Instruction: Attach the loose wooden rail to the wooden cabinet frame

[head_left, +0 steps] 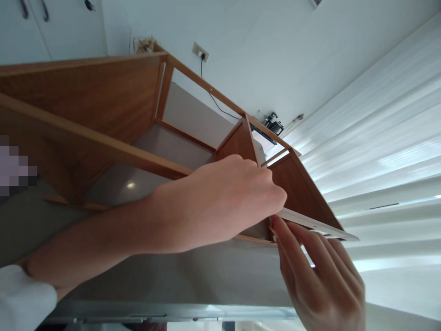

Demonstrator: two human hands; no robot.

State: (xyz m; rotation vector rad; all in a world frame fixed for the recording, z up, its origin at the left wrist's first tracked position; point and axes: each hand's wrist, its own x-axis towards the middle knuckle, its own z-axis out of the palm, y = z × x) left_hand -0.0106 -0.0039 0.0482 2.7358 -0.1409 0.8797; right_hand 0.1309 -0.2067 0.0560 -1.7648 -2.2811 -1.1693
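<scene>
A brown wooden furniture frame (106, 99) with upright panels runs across the view. My left hand (237, 195) is closed over its near rail (138, 158), back of the hand up, covering part of the rail. The fingertips are hidden, so what they hold cannot be made out. Just to the right, my right hand (317, 266) pinches thumb and fingers together close under the left fist. Something small and dark shows at those fingertips, too small to name. A pale strip (317, 224) runs along the frame's near top edge, beside both hands. Behind them stand a middle panel (237, 142) and an end panel (303, 188).
A grey surface (206, 271) lies under the frame. Beyond it are a black appliance (274, 123), a wall socket (200, 52) with a plugged-in black cord (220, 109), and a dried straw-like bundle (144, 44). White curtains (389, 151) hang at the right, white cabinet doors (51, 32) at the far left.
</scene>
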